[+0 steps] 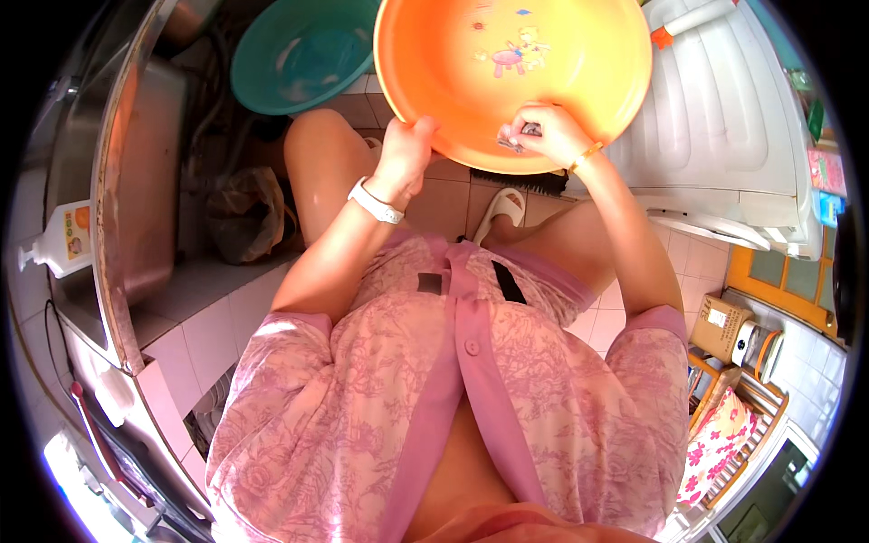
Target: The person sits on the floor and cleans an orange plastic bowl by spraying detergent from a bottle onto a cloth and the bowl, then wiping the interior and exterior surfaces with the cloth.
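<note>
My left hand (409, 153) grips the near left rim of an orange plastic basin (441, 88), thumb over the edge. The basin is tilted so that its inside, with a printed cartoon picture, faces me. Inside it, near the lower right wall, my right hand (548, 132) is closed on a crumpled greyish scrubber (512, 142), perhaps steel wool, mostly hidden by the fingers. The scrubber is against or very near the basin's wall. Contact cannot be told exactly.
A green plastic basin (248, 75) stands at the upper left, beside a metal sink (156, 183). Below hangs or sits a plastic bag (248, 217). A white ribbed appliance panel (706, 102) is at the right. Black brush bristles (523, 180) show under the orange basin, above the tiled floor.
</note>
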`<action>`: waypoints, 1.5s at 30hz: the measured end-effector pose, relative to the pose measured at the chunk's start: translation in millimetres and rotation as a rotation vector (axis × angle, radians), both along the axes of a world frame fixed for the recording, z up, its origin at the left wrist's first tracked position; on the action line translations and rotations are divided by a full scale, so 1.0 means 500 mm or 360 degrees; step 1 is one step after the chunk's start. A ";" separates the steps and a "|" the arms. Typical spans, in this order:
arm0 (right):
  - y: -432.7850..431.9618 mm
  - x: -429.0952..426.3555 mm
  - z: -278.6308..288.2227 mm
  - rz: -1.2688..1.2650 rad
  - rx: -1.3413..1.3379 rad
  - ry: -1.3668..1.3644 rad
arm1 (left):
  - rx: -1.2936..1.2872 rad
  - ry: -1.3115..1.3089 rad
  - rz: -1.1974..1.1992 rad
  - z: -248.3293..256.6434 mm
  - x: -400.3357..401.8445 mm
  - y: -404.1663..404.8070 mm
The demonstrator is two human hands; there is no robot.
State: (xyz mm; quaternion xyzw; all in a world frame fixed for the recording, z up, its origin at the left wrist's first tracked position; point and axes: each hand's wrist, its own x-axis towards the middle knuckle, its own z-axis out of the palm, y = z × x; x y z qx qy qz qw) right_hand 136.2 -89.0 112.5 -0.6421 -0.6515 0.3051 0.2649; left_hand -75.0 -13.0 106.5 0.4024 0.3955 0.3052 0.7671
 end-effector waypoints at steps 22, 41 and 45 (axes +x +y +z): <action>0.004 -0.076 0.012 0.0103 -0.0204 0.0604 | -0.0071 0.0054 0.0048 0.007 -0.007 -0.004; -0.055 -0.028 0.002 -0.0075 0.0231 -0.0645 | -0.0048 0.0062 0.0049 -0.017 -0.001 0.006; -0.033 -0.073 -0.041 -0.0135 0.0103 0.0065 | -0.0072 0.0096 0.0037 -0.022 0.011 -0.002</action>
